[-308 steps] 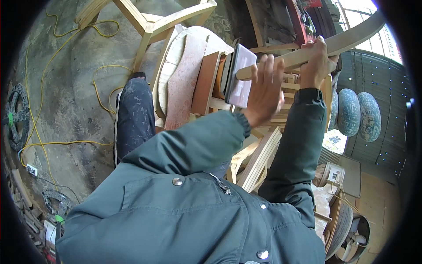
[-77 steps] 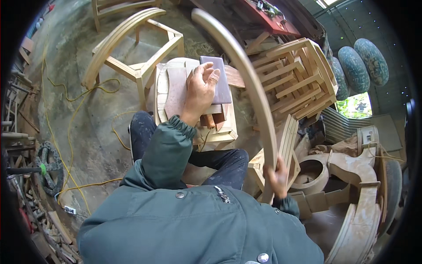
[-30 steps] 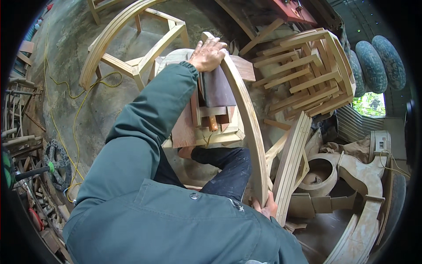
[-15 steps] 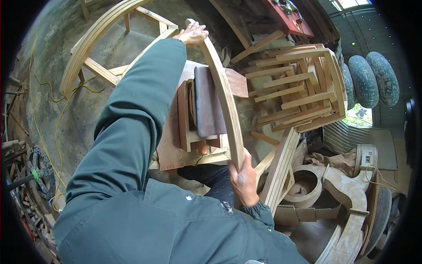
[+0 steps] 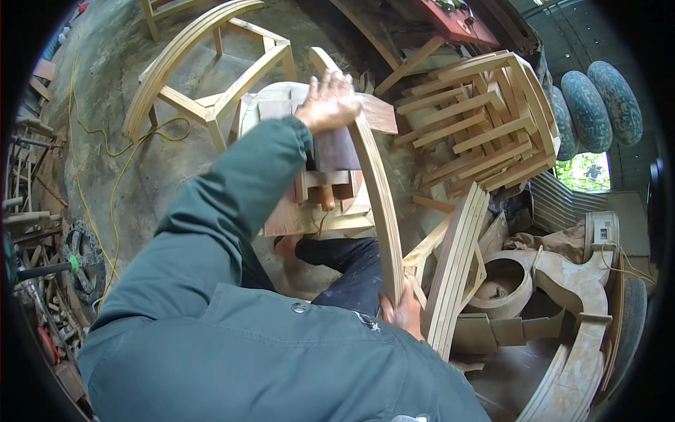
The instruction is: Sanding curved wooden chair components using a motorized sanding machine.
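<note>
A long curved wooden rail [image 5: 378, 186], pale and layered along its edge, stretches from the far middle down toward my body. My left hand [image 5: 329, 104] lies flat on its upper part, fingers stretched out and apart. At the near end, my right hand [image 5: 403, 315] is closed around the rail, some fingers hidden beneath it. Left of the rail is a smooth purplish-grey surface [image 5: 337, 151], like a sanding belt, fixed in a wooden stand. Below it an orange-brown handle [image 5: 328, 197] sticks out. My left hand and sleeve cover part of this machine.
A curved wooden frame [image 5: 211, 105] stands at far left, with a yellow cord [image 5: 116, 204] on the floor. Several stacked wooden frames [image 5: 485, 119] are at the right. Layered wooden strips [image 5: 453, 274] lean beside my right hand. A dusty machine housing [image 5: 573, 281] stands near right.
The rail has slid toward my body, my right hand moving down with it. My left hand has come nearer and now lies flatter on the rail. The view has shifted slightly.
</note>
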A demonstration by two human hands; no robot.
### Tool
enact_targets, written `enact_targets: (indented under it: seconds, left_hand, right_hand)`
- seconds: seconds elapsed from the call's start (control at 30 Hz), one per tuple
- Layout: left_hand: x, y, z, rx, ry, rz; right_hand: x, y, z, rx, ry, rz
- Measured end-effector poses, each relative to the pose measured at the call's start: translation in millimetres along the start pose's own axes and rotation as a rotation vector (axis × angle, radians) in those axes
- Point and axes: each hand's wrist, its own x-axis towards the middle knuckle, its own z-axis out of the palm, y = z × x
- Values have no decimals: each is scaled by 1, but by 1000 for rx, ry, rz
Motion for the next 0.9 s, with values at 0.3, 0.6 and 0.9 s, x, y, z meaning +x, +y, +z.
enact_targets:
  seconds: [0.3, 0.6, 0.9]
  left_hand:
    - [-117, 66, 18, -123, 227, 143]
    - [13, -22, 1, -103, 33, 40]
    - [136, -98, -3, -201, 36, -26]
  right_hand:
    - [-134, 53, 5, 40, 43, 121]
    - [0, -10, 38, -43, 31, -4]
    - [70, -33, 48, -395, 223, -345]
